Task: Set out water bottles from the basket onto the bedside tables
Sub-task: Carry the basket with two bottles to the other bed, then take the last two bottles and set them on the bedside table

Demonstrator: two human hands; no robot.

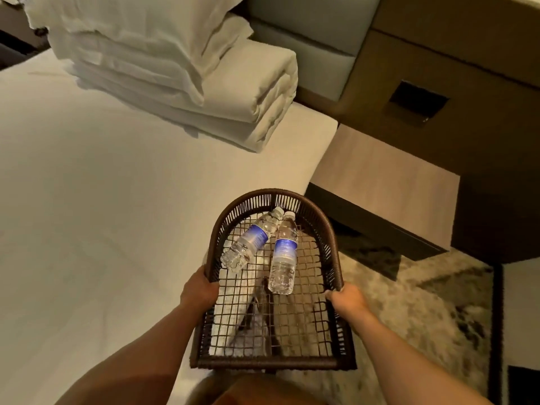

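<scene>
I carry a dark wicker basket (318,213) with a wire-mesh bottom in front of me, over the bed's edge. My left hand (198,289) grips its left rim and my right hand (346,298) grips its right rim. Two clear water bottles with blue labels lie inside at the far end. The left bottle (248,240) lies slanted, cap toward the far rim. The right bottle (283,254) lies almost straight, cap away from me. The wooden bedside table (385,182) stands just beyond the basket to the right, its top bare.
A white bed (117,185) fills the left, with folded white duvets and pillows (187,74) stacked near the padded headboard (318,39). A dark wall panel with a recessed socket (418,102) rises behind the table. Patterned carpet (423,311) covers the floor at right.
</scene>
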